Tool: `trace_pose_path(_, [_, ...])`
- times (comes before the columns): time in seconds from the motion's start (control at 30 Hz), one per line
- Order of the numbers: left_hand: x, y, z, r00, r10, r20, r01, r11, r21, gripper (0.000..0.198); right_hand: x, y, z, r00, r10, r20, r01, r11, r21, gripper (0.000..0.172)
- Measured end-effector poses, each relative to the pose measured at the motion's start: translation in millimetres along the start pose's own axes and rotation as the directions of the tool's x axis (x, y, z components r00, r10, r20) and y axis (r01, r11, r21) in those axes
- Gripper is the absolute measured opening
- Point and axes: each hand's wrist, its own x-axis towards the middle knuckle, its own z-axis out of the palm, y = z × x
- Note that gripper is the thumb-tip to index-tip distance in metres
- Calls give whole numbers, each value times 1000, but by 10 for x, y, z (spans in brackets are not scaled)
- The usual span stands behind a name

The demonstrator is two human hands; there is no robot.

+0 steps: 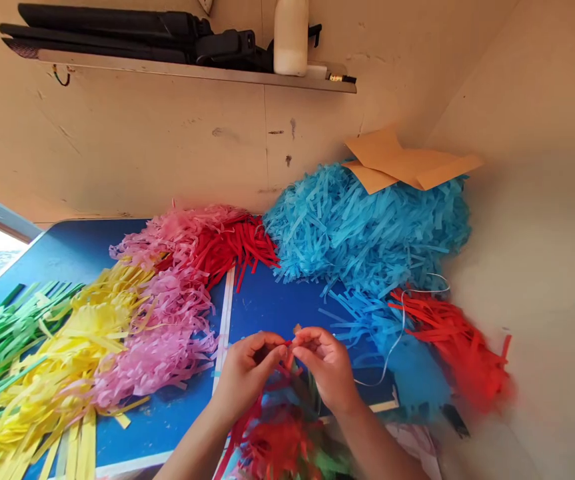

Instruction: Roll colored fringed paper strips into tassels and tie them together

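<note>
My left hand (250,367) and my right hand (326,367) meet over the front of the blue table (287,307), fingertips almost touching. Both are closed in a pinch on a thin reddish paper strip (288,359), partly hidden by the fingers. Below them, between my forearms, hangs a blurred bundle of red, green and blue paper fringe (282,443). A white string (396,341) curves over the blue fringe to the right of my right hand.
Pink (154,340), yellow (87,327) and green paper fringe (12,333) lie at left. Red fringe (232,243) and a big blue fringe pile (367,227) sit behind, with brown paper (407,160) on top. More red fringe (462,353) is at right. A shelf (167,69) holds a white bottle (291,37).
</note>
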Motion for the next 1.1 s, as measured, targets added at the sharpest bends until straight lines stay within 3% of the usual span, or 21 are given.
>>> trace_pose_path(0.4, [14,140,-73,985,125,118,-155,945,289,23,-48,-37,-79,997,-76,12,77,968,-241,5])
trace_pose_path(0.67, [-2,181,-81,964,176,197,-240,895,377,20,-44,-140,-94,974,-159,161,208,909,-361,9])
trace_pose_path(0.9, [-28,188,-27,965,180,189,-243,886,396,19,-82,-152,-115,950,-166,263,268,866,-423,11])
trace_pose_path(1.1, [-35,163,-15,981,165,104,-190,924,331,9,-113,-123,-132,961,-178,214,257,864,-433,12])
